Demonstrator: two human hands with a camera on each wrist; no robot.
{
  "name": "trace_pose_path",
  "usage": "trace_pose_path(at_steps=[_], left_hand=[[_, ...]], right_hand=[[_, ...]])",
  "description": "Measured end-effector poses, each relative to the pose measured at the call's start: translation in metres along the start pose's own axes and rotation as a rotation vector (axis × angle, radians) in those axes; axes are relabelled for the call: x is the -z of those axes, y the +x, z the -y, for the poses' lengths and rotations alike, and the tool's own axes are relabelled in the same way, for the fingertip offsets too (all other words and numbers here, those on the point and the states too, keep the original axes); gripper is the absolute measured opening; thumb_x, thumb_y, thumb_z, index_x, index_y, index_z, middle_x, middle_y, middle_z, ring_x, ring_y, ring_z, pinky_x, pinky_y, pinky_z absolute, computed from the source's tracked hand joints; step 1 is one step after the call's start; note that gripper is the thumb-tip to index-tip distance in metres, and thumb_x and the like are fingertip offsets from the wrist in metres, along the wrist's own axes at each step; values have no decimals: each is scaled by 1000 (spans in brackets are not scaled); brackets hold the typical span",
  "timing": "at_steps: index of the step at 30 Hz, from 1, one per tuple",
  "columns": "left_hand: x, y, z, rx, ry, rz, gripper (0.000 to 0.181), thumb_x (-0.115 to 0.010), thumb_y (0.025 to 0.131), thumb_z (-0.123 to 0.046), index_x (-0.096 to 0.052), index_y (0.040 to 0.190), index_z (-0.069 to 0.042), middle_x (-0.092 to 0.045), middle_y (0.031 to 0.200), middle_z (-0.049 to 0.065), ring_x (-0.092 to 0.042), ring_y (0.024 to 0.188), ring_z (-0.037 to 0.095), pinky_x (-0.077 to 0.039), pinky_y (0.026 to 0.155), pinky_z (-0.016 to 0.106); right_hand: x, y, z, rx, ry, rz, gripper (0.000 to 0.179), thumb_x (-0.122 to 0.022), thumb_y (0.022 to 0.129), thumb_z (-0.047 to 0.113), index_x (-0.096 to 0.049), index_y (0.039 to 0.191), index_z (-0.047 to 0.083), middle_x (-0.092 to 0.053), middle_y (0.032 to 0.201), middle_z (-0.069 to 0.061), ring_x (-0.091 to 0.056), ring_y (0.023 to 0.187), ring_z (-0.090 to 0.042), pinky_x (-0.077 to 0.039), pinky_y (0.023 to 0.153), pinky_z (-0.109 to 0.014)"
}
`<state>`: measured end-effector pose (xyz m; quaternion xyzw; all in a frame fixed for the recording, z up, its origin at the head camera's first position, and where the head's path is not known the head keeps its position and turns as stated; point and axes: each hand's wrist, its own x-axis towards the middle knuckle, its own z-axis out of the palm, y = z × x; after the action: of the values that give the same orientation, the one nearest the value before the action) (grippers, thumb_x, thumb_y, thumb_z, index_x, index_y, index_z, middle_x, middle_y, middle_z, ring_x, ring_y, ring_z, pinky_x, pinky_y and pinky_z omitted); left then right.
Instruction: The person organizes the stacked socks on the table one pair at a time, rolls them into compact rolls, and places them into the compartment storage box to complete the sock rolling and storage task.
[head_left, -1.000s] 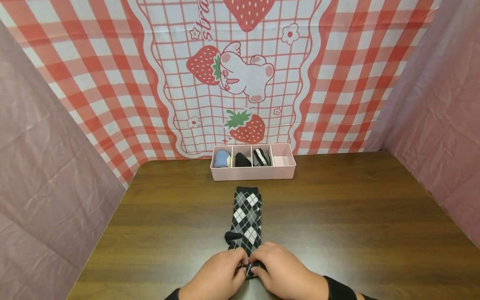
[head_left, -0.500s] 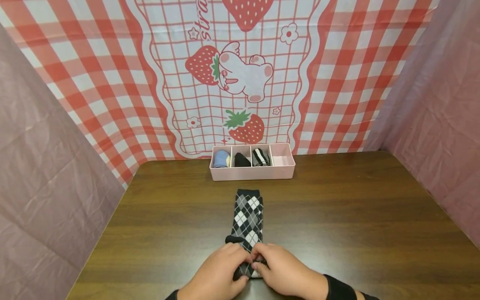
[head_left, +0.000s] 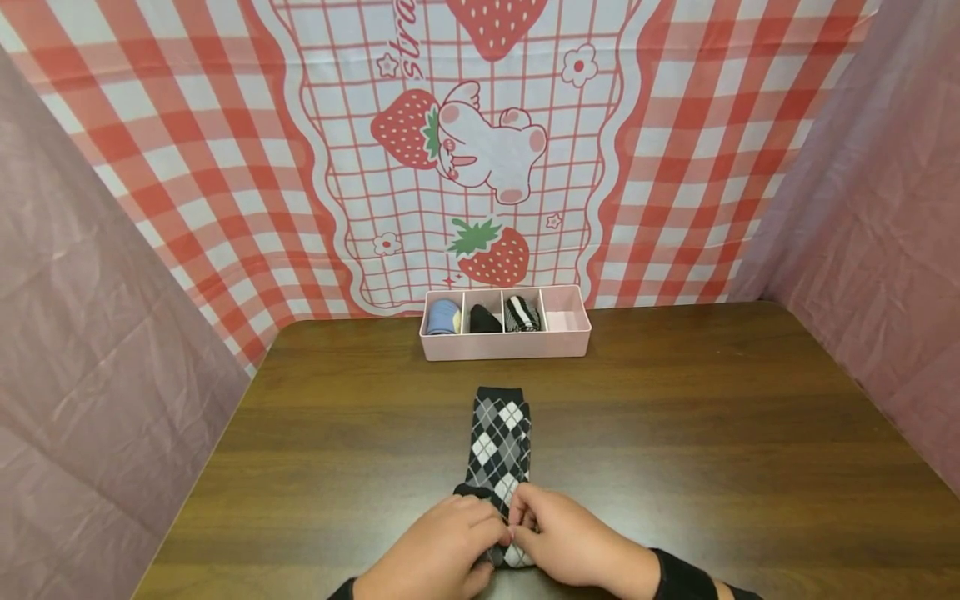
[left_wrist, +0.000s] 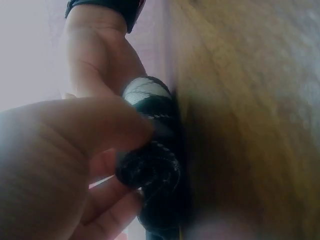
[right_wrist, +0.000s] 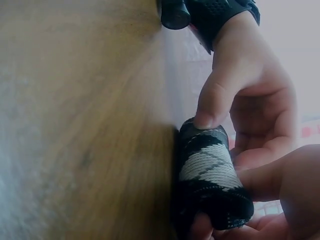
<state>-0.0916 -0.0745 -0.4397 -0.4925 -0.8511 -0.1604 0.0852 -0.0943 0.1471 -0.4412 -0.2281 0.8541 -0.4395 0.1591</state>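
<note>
A black, grey and white argyle sock [head_left: 501, 437] lies lengthwise on the table, its black cuff pointing away from me. Its near end is rolled up, and the roll [right_wrist: 210, 165] shows a white diamond in the right wrist view. My left hand [head_left: 442, 542] grips the left side of this roll, thumb against it and fingers on its far side. At the other side, my right hand [head_left: 570, 533] holds the roll between thumb and fingers. The spiral of rolled layers [left_wrist: 150, 167] shows in the left wrist view. My hands partly cover the black heel.
Against the back cloth stands a pink divided box [head_left: 506, 347]. From left, its compartments hold a blue roll [head_left: 444, 317], a black bundle [head_left: 483, 319] and a black-and-white striped roll [head_left: 522, 315]; the rightmost one shows bare pink. Drapes hang around the wooden table [head_left: 675, 417].
The sock has slid toward me and slightly right, its cuff now farther from the box. My fingers have shifted on the roll, and the left hand lies closer to the heel.
</note>
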Motion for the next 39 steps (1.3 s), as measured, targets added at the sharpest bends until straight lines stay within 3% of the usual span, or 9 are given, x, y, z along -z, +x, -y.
trace_pose_path(at_steps=[5, 10, 17, 23, 26, 31, 34, 39], left_hand=[[-2, -1, 1, 17, -65, 14, 27, -78, 81, -10, -69, 105, -18, -58, 97, -12, -52, 88, 1, -46, 84, 17], [-4, -2, 1, 58, -161, 16, 25, -73, 84, -4, -69, 106, -16, -58, 97, -12, -51, 87, 0, -44, 83, 13], [-6, -2, 3, 206, -321, 59, 18, -68, 93, -7, -71, 109, -16, -65, 105, -11, -58, 95, -3, -49, 84, 16], [-8, -3, 7, 338, -466, 50, 16, -66, 97, -11, -72, 109, -20, -65, 106, -14, -56, 91, -1, -50, 81, 21], [-9, -4, 9, 397, -560, 26, 17, -66, 96, -9, -73, 106, -22, -64, 101, -15, -55, 85, 0, -50, 76, 21], [-10, -4, 10, 507, -699, 2, 17, -68, 93, -7, -71, 97, -23, -61, 87, -14, -50, 69, -1, -47, 60, 19], [-11, -3, 10, 506, -683, -24, 18, -70, 90, -4, -69, 92, -22, -56, 83, -14, -48, 67, -1, -45, 57, 19], [-12, -2, 8, 465, -618, -57, 21, -72, 86, -2, -67, 89, -22, -54, 83, -15, -46, 68, -1, -44, 57, 17]], right_hand=[[-1, -2, 2, 13, -64, -11, 20, -71, 98, 26, -55, 86, 22, -50, 72, 11, -46, 63, -2, -41, 55, -24], [-1, -3, 3, 56, -177, -57, 21, -70, 97, 19, -54, 84, 25, -48, 79, 15, -47, 71, -2, -43, 63, -24], [0, -1, 5, 88, -261, -80, 19, -69, 95, 13, -57, 85, 25, -49, 85, 17, -49, 77, -2, -46, 68, -27], [2, -2, 7, 100, -313, -67, 14, -73, 93, 24, -60, 88, 26, -51, 88, 17, -50, 82, -3, -47, 72, -29], [4, -2, 8, 177, -392, -42, 17, -77, 90, 29, -61, 92, 25, -53, 90, 17, -50, 83, -3, -48, 75, -30], [7, 0, 8, 410, -627, 18, 31, -82, 84, 26, -65, 109, 19, -60, 98, 13, -56, 91, -3, -51, 85, -33], [8, 0, 7, 518, -742, 25, 41, -82, 82, 24, -66, 119, 14, -63, 101, 9, -59, 94, -5, -52, 86, -33], [7, 0, 5, 607, -830, -18, 41, -80, 82, 26, -68, 119, 12, -62, 97, 8, -57, 89, -7, -50, 81, -30]])
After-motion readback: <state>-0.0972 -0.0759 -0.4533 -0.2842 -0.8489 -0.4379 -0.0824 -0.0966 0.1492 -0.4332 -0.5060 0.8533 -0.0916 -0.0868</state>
